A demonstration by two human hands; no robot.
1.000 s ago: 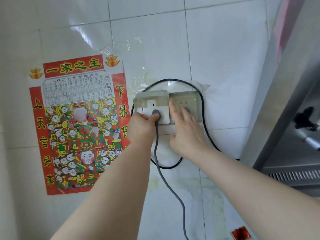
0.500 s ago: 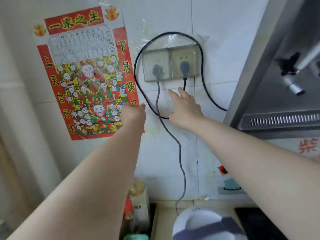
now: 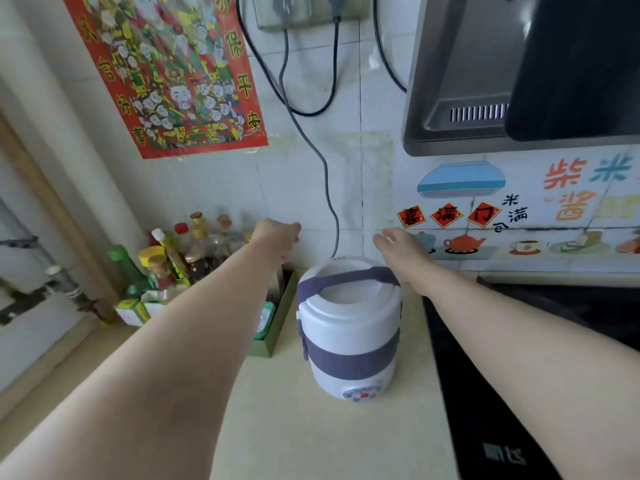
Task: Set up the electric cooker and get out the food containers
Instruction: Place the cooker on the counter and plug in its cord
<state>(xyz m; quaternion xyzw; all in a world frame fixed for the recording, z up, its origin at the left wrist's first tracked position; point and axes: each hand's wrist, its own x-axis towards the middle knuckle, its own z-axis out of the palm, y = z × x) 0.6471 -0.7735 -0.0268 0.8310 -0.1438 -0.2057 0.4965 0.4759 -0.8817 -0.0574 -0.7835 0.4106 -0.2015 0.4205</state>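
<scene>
A white electric cooker (image 3: 349, 327) with purple bands and a purple handle stands upright on the beige counter (image 3: 311, 427), lid closed. Its grey cord (image 3: 325, 181) runs up the tiled wall to the socket (image 3: 304, 12) at the top edge, where two plugs sit. My left hand (image 3: 277, 233) hovers above and left of the cooker, fingers loosely curled and holding nothing. Above and right of the lid my right hand (image 3: 398, 242) hangs with relaxed fingers, also holding nothing. Neither hand touches the cooker. No food containers are in sight.
Several sauce bottles (image 3: 180, 251) crowd the back left corner beside a green box (image 3: 273, 323). A black cooktop (image 3: 519, 375) lies right of the cooker, under a steel range hood (image 3: 485, 81). A red poster (image 3: 169, 71) hangs on the wall.
Both hands left the socket and dropped down towards the cooker; my left hand let go of the plug. My view tilted down from the wall to the counter.
</scene>
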